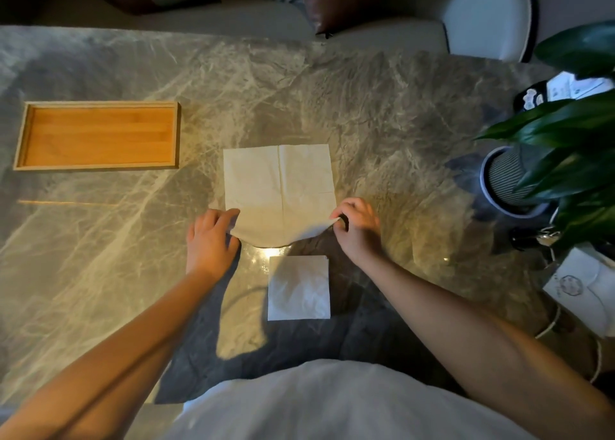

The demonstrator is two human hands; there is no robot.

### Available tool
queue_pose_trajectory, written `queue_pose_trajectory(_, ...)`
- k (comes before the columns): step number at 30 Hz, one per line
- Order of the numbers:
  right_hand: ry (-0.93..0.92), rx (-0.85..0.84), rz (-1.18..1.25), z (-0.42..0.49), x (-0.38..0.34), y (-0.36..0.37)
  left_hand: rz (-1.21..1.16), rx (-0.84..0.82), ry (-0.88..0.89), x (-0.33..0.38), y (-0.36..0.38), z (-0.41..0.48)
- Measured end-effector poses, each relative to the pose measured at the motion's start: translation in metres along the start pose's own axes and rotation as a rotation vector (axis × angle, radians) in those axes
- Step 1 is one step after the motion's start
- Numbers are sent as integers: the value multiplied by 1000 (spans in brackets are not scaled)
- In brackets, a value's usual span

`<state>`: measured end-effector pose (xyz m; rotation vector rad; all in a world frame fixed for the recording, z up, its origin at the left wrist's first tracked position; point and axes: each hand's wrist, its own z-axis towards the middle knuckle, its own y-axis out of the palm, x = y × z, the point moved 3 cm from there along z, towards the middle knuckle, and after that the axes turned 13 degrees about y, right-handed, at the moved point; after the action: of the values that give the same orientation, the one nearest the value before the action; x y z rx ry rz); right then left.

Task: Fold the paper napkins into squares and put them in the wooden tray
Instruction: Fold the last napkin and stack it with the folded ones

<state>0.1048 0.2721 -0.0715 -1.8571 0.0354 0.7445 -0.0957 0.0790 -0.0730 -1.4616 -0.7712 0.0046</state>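
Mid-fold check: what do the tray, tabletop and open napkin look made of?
Tray: wood, honey-toned, smooth; plank grain shows. Tabletop: probably polished grey marble or stone-look slab; pale veins, glossy reflection. Open napkin: thin matt paper tissue; crease lines, limp lifted edge.

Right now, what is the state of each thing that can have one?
unfolded napkin: open flat, near edge lifted.
folded napkin: folded square, lying untouched.
wooden tray: empty.
left hand: holds the unfolded napkin's near-left corner.
right hand: pinches its near-right corner.
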Motion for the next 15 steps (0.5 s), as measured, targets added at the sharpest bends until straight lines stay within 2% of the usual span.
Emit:
queue_pose_trajectory(4,148,-94,280,5,-4,-1,-50,-17,-11,0,-1,-6)
queue_pose_trajectory(7,185,-155,411,7,-3,-6,-45,-73,43,0,1,-13)
queue_pose_trajectory(12,265,-377,485,6,7,-12,-121,-34,39,-5,0,-13)
queue_pose_trajectory(15,283,-414,444,4,12,-16,-153,44,83,-1,-6,-6)
